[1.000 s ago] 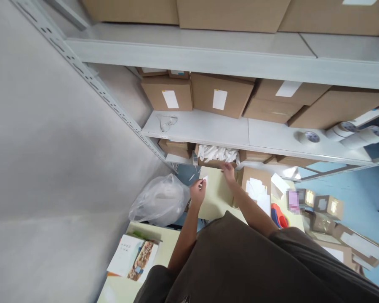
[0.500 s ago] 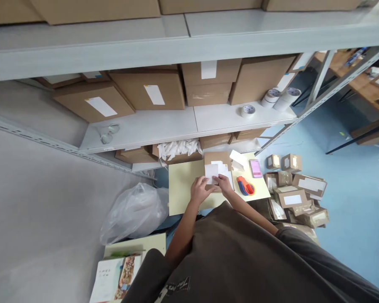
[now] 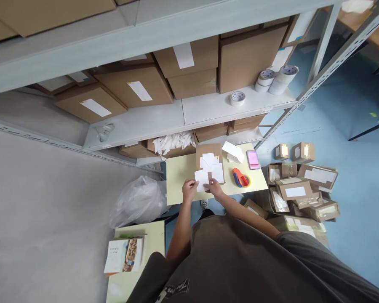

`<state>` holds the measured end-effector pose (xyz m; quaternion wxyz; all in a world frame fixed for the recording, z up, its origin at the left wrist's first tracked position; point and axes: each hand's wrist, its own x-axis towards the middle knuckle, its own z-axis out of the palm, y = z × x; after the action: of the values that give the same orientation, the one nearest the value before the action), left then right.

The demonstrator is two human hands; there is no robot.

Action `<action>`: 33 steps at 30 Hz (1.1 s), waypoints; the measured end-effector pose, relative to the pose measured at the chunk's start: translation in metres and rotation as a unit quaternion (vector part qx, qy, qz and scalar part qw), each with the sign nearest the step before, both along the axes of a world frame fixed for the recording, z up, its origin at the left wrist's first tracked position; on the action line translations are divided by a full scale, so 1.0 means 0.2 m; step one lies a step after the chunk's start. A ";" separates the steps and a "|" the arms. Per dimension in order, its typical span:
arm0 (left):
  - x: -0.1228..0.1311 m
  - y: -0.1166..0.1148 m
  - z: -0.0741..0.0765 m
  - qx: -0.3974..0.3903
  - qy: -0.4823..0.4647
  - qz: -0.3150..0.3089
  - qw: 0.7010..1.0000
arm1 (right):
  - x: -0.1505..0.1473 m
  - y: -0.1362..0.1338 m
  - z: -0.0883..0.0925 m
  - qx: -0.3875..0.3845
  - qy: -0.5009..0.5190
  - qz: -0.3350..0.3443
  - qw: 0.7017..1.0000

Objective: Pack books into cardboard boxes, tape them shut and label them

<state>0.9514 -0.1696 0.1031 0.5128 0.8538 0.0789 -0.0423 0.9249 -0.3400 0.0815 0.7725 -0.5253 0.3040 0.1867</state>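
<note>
Both my hands meet over the near edge of a small pale yellow table (image 3: 180, 176). My left hand (image 3: 189, 190) and my right hand (image 3: 213, 187) each pinch an edge of a white paper sheet (image 3: 202, 178), held just above the table. Right behind the sheet lies an open brown cardboard box (image 3: 208, 151) with more white sheets in it. A red and blue tape dispenser (image 3: 240, 178) lies to the right of my right hand, with a pink pad (image 3: 253, 159) beyond it.
Grey metal shelves (image 3: 189, 113) hold brown cartons and tape rolls (image 3: 238, 98). A carton of white packets (image 3: 172, 143) sits under the shelf. A clear plastic bag (image 3: 139, 202) lies at the left. Several small taped boxes (image 3: 300, 185) pile on the blue floor. Booklets (image 3: 124, 254) lie on a lower table.
My right hand has come back from the carton of white packets. Both hands now hold one white sheet together. The view has swung right and down, showing the floor boxes.
</note>
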 end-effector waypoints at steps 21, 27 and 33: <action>0.37 -0.06 -0.18 0.003 0.115 -0.166 0.979 | 0.01 0.00 -0.05 -0.198 0.014 -0.072 0.977; 0.36 -0.11 -0.16 0.124 0.096 -0.165 0.974 | 0.04 -0.02 -0.09 -0.332 0.033 -0.017 0.943; 0.33 -0.16 -0.14 0.175 0.099 -0.148 0.968 | 0.07 -0.08 -0.10 -0.403 0.042 0.040 0.913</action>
<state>1.0168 -0.2015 0.0749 0.3331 0.9240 0.0086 -0.1874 0.9389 -0.3563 0.0613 0.4733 -0.7956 0.3644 0.1009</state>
